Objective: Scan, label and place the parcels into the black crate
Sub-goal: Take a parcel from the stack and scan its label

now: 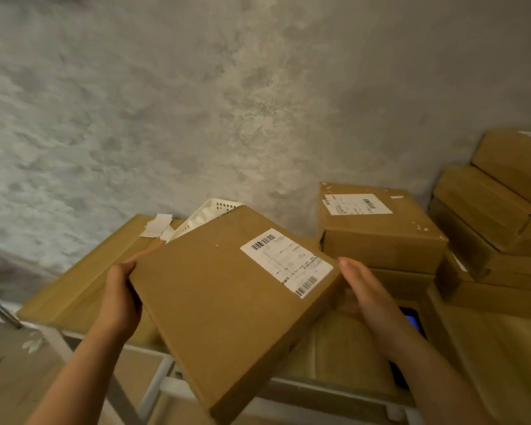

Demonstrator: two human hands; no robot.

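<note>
Above table (83, 289): both hands (120, 299) holding labelled parcel (227, 308).

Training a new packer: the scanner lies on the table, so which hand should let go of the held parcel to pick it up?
Right. The right hand is directly beside the scanner, while the left hand holds the parcel's far edge.

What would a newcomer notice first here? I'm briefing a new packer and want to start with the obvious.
First, the box held tilted at centre between the left hand and right hand, its white label facing up. Next, the labelled box behind it and the stack at right. A white basket peeks out behind.
</note>
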